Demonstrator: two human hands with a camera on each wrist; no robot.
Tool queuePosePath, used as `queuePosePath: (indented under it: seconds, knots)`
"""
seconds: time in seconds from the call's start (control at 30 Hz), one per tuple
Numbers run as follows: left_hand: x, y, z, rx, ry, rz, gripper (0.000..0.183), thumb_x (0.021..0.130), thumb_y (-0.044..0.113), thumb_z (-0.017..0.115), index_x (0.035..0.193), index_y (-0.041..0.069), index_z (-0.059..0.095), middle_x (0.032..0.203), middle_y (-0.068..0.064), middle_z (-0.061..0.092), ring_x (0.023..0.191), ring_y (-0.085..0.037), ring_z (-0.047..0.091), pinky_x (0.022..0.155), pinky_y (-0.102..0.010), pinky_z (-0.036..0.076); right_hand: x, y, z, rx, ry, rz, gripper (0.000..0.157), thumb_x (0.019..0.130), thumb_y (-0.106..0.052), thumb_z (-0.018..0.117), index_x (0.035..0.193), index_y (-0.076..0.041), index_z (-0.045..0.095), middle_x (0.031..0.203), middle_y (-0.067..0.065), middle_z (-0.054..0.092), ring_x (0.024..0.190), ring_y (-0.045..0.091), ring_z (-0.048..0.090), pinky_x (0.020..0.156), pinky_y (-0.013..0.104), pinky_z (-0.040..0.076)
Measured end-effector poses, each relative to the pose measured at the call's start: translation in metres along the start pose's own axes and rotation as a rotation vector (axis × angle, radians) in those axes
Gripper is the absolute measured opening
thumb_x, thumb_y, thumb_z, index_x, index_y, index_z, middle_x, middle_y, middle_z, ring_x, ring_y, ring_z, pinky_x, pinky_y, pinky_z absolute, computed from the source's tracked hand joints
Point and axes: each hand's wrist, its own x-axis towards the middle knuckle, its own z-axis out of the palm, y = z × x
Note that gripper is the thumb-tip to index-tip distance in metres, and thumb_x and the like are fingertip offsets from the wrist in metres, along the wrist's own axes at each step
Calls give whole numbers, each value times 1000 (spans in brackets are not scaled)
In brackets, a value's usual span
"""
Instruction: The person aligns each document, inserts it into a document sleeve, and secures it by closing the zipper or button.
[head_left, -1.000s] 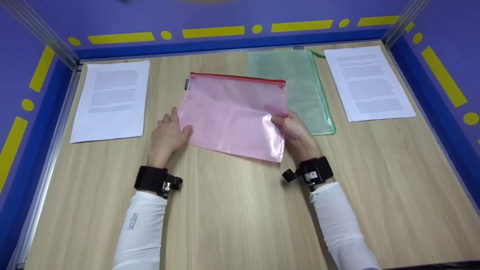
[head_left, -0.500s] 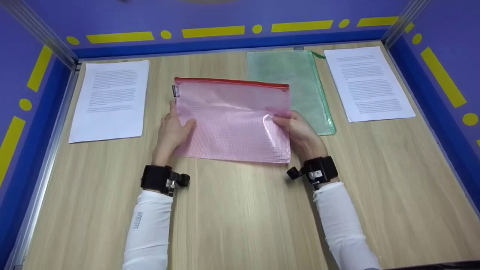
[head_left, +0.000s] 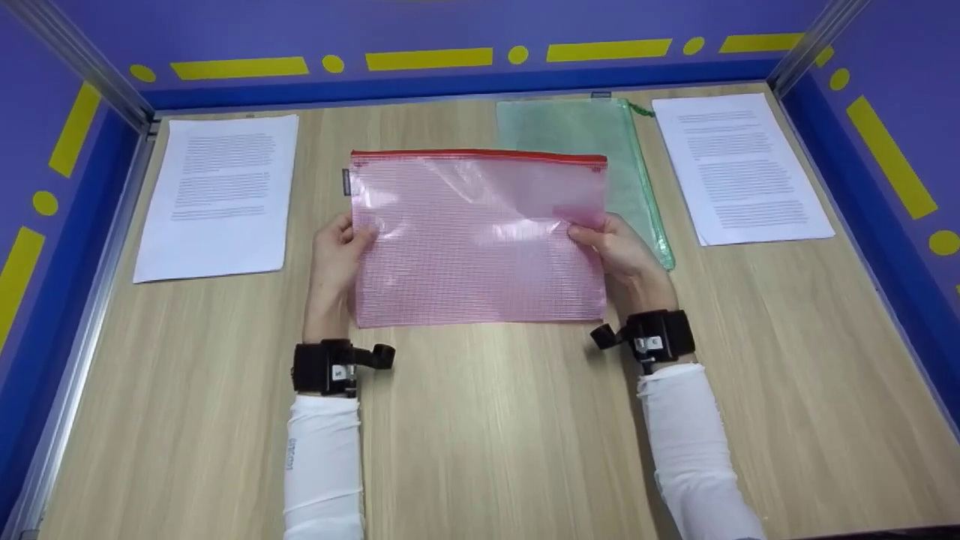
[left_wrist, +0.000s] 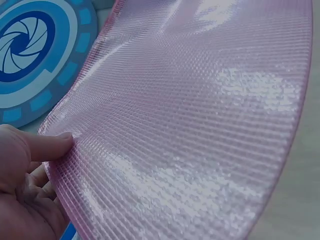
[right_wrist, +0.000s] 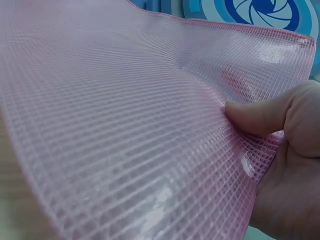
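Observation:
A pink mesh zipper pouch [head_left: 472, 262] with a red zipper [head_left: 480, 155] along its far edge is held up between both hands in the head view. My left hand [head_left: 335, 251] pinches its left side, thumb on top and fingers behind, as the left wrist view of the pouch [left_wrist: 185, 110] also shows. The right hand [head_left: 626, 247] pinches the opposite side the same way; in the right wrist view its thumb [right_wrist: 260, 115] dents the mesh. A small dark tag [head_left: 346, 182] sticks out at the pouch's upper left.
A green mesh zipper pouch [head_left: 637, 202] lies behind, partly covered by the pink one. One stack of printed paper [head_left: 221, 199] lies at the left, another paper stack [head_left: 742, 169] at the right. Blue walls [head_left: 420, 94] enclose the table [head_left: 480, 442] at the back and sides.
The left hand has gone from touching the pouch's left edge with fingers spread to pinching it. The pouch has straightened and is now spread flatter, shifted slightly right with the right hand.

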Motion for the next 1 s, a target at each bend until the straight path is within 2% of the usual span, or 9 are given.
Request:
queuePosePath:
  seconds: [0.07, 0.17, 0.3, 0.4, 0.53, 0.67, 0.77, 0.9, 1.0]
  knots:
    - [-2, -3, 2, -20, 13, 34, 34, 97, 11, 62, 128, -3, 59, 100, -9, 70, 76, -6, 64, 67, -18, 53, 0, 0, 0, 14, -2, 27, 36, 92, -17, 70, 126, -9, 61, 105, 5, 71, 92, 21, 70, 80, 34, 58]
    - [-4, -4, 7, -44, 33, 92, 27, 96, 5, 61, 120, -7, 60, 87, 0, 66, 72, -5, 59, 65, -17, 49, -1, -2, -4, -41, 20, 25, 39, 90, -19, 72, 125, -7, 57, 106, 6, 71, 95, 22, 70, 82, 37, 57]
    - [-5, -1, 17, -60, 23, 147, 17, 96, 1, 60, 111, -5, 60, 82, 5, 61, 72, -5, 54, 65, -18, 46, 1, -9, -11, -154, 118, -76, 43, 88, -21, 75, 126, -8, 59, 107, 3, 70, 97, 18, 68, 84, 31, 55]
    - [-4, 1, 24, -80, 5, 174, 12, 95, -2, 58, 107, -4, 60, 85, 5, 63, 74, -5, 55, 68, -18, 46, 3, -16, -17, -154, 184, -170, 45, 89, -22, 75, 128, -7, 59, 109, -2, 69, 99, 14, 65, 88, 26, 50]
    - [-2, -1, 27, -82, -29, 206, 12, 94, -4, 59, 106, -3, 62, 90, 3, 67, 78, -5, 57, 72, -17, 46, 5, -23, -21, -26, 238, -214, 52, 91, -20, 72, 137, -5, 52, 101, -5, 71, 92, 10, 68, 84, 22, 53]
    - [-1, -3, 25, -41, -82, 203, 15, 95, -1, 60, 110, -3, 62, 100, -5, 68, 84, -8, 60, 76, -17, 48, 4, -28, -23, 78, 243, -226, 54, 93, -12, 68, 142, -3, 45, 92, -1, 74, 82, 11, 71, 71, 24, 59]
    - [1, -3, 22, -17, -104, 210, 19, 94, -1, 61, 112, -6, 61, 106, -14, 67, 86, -8, 61, 77, -17, 50, 4, -29, -22, 93, 240, -254, 40, 95, -6, 64, 132, -1, 51, 91, 0, 74, 81, 12, 71, 71, 23, 59]
    - [0, 0, 20, -39, -136, 239, 28, 92, 1, 65, 118, -6, 59, 111, -18, 67, 89, -8, 64, 79, -18, 52, 6, -27, -20, 97, 293, -329, 15, 95, 2, 58, 108, -5, 60, 89, -4, 71, 84, 8, 66, 74, 19, 56]
    - [-3, 2, 18, -110, -149, 240, 39, 90, 4, 70, 127, -3, 57, 113, -17, 68, 93, -11, 68, 80, -22, 56, 10, -25, -18, 70, 330, -379, 17, 95, 6, 56, 91, -11, 60, 83, -7, 66, 83, 7, 59, 73, 19, 51]
